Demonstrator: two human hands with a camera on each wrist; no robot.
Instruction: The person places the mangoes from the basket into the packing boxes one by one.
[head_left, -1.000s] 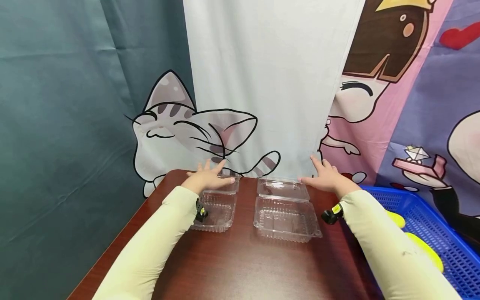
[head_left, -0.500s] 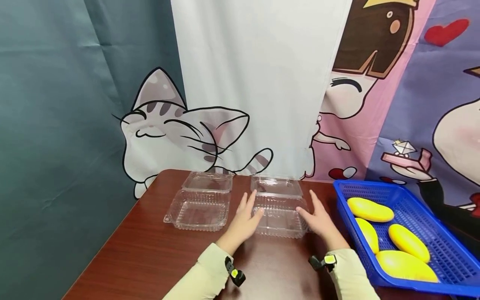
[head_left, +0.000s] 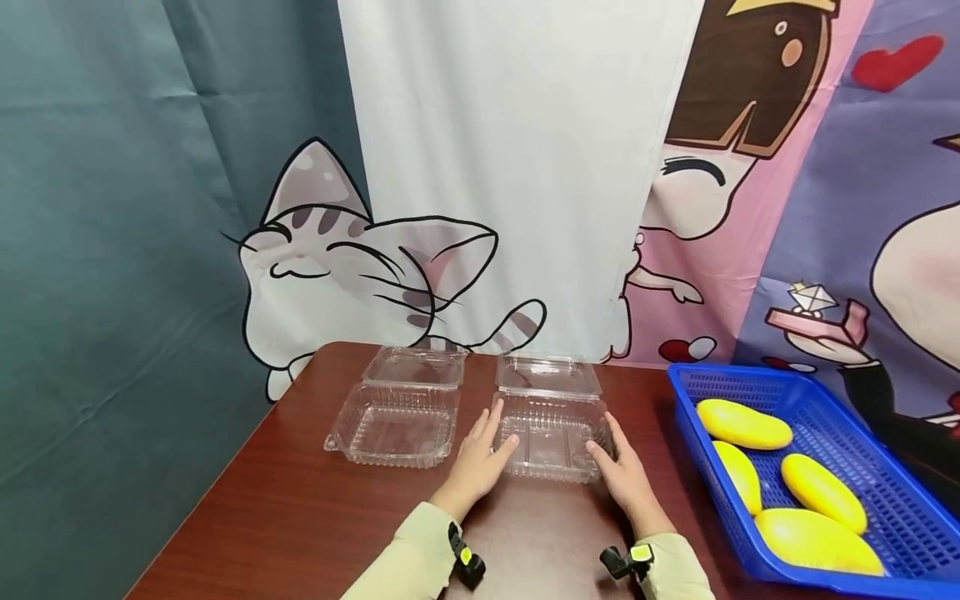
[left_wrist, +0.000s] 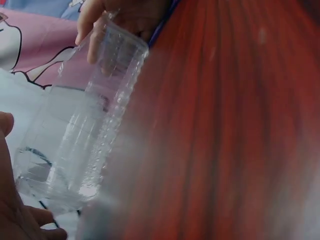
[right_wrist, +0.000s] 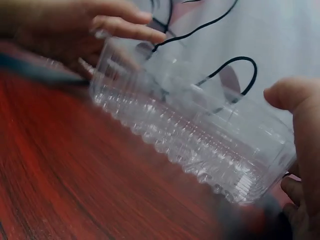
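A clear plastic clamshell container (head_left: 551, 442) stands with its lid folded back at the table's middle right. My left hand (head_left: 476, 462) lies along its left side, fingers extended, thumb by the near left rim. At the right side my right hand (head_left: 626, 479) has straight fingers along the wall and its thumb over the rim. The right wrist view shows the container (right_wrist: 190, 130) between both hands, with the right thumb (right_wrist: 290, 95) raised off the wall. In the left wrist view the left hand (left_wrist: 17, 200) is beside the container (left_wrist: 80, 130). Contact is hard to tell.
A second clear clamshell container (head_left: 397, 429) with its lid back stands to the left on the brown table (head_left: 300, 500). At the right, a blue plastic basket (head_left: 907, 508) holds several yellow mango-like fruits (head_left: 817, 542). A printed curtain (head_left: 517, 167) hangs behind the table.
Both hands have drawn back from the far part of the containers, then come down to either side of the right container. The view has shifted right, bringing the fruits in the basket into sight.
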